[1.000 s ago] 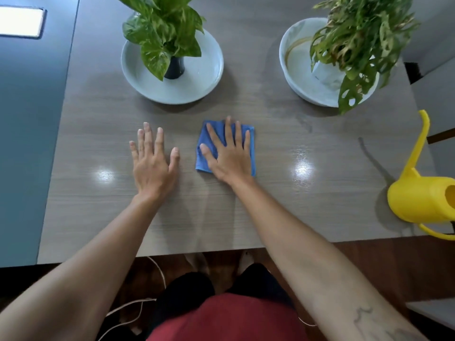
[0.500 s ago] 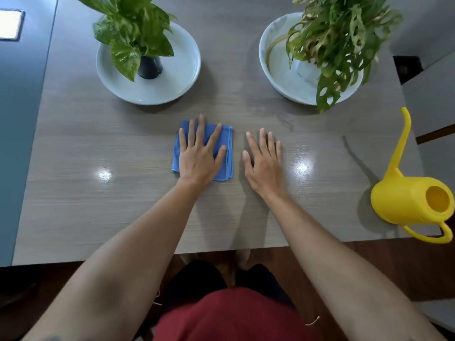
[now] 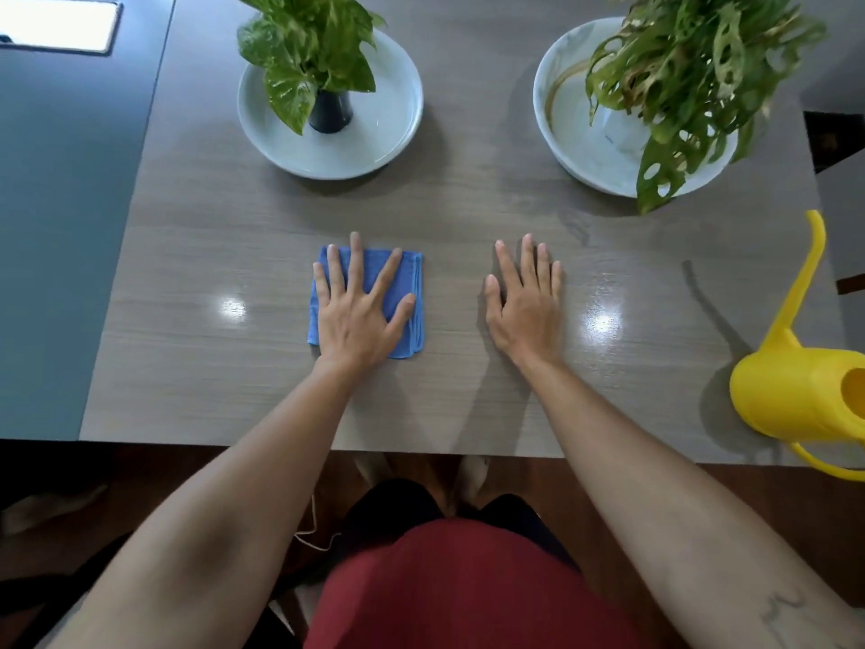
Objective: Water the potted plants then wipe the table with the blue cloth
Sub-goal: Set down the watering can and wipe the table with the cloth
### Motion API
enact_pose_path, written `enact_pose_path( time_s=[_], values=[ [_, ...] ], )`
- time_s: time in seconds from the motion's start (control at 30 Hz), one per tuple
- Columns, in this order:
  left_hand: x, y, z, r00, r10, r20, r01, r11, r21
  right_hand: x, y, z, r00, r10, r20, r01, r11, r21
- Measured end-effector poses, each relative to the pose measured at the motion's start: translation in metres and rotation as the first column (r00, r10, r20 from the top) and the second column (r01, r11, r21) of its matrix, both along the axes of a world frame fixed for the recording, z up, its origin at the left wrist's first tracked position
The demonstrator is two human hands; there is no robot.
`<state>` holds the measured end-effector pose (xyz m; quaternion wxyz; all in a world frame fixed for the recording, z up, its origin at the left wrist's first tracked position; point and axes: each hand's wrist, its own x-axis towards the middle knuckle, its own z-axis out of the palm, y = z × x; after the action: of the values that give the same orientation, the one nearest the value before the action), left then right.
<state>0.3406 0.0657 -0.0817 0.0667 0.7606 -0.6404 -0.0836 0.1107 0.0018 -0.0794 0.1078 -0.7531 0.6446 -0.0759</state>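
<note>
A folded blue cloth (image 3: 373,267) lies on the grey wood-grain table (image 3: 468,213), near the middle. My left hand (image 3: 358,316) presses flat on it with fingers spread, covering most of it. My right hand (image 3: 526,311) rests flat on the bare table to the right, apart from the cloth. At the back left, a variegated leafy plant (image 3: 309,44) in a dark pot stands in a pale dish (image 3: 388,128). At the back right, a plant with holed leaves (image 3: 692,67) sits in a white bowl (image 3: 566,128). A yellow watering can (image 3: 791,391) stands at the right edge.
A blue-grey surface (image 3: 61,227) adjoins the table on the left. The table's front edge (image 3: 421,449) runs just before my body, with dark floor and a thin cord (image 3: 313,531) below. The can's spout (image 3: 810,264) rises beside the right bowl.
The cloth passed from under my right hand to under my left hand. My right hand has since slid further right on the table, away from the cloth.
</note>
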Motion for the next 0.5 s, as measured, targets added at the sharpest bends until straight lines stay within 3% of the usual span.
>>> enact_pose_path(
  time_s=[0.5],
  values=[
    [0.131, 0.075, 0.004, 0.996, 0.07, 0.056, -0.075, 0.993, 0.089, -0.002, 0.002, 0.011, 1.0, 0.011, 0.025, -0.013, 0.997, 0.073]
  ],
)
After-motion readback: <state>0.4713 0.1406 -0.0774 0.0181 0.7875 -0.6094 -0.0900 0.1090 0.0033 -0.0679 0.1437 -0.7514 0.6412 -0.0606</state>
